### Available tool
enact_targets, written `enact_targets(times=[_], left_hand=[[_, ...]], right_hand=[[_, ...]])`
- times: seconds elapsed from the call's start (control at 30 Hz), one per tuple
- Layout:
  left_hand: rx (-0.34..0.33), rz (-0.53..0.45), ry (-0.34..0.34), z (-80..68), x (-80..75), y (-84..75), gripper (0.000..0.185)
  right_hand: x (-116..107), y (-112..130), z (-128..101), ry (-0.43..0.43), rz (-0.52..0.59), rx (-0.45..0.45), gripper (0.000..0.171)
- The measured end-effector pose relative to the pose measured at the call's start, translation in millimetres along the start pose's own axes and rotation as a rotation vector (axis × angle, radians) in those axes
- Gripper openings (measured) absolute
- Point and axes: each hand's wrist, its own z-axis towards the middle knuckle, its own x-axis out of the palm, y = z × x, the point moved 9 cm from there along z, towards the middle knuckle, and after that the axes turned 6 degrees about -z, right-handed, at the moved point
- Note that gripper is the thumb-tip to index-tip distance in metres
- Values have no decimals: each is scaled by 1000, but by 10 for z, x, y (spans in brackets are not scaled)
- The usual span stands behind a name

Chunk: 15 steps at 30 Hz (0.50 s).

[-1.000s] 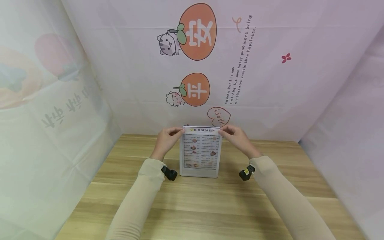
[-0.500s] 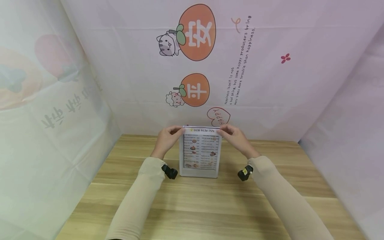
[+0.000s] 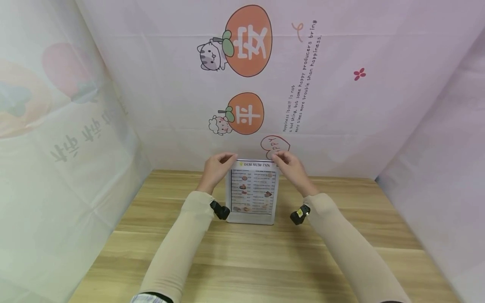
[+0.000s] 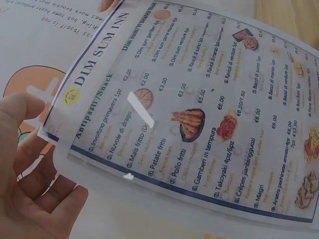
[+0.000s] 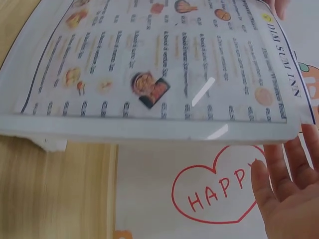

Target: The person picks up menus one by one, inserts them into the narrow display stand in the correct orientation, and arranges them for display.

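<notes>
Both hands have lifted off the menu stand's [image 3: 251, 191] top corners, left hand [image 3: 217, 167] and right hand [image 3: 287, 165] now hovering beside them, fingers loosely spread and holding nothing, stand upright unaided near the worktop's [image 3: 242, 261] back edge.

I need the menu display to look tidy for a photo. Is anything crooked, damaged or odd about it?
Nothing stands out. The menu stand stands upright and square on the wooden table, its sheet flat and unmarked, with the left hand and right hand at its top corners.
</notes>
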Motion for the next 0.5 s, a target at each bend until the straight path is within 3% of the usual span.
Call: enact_targets(times=[0.23, 0.5], left_hand=[[0, 10, -10, 34, 28, 11, 39], [12, 14, -20, 53, 49, 8, 35]], right_hand=[[29, 14, 4, -39, 33, 66, 43], [55, 11, 7, -58, 70, 83, 40]])
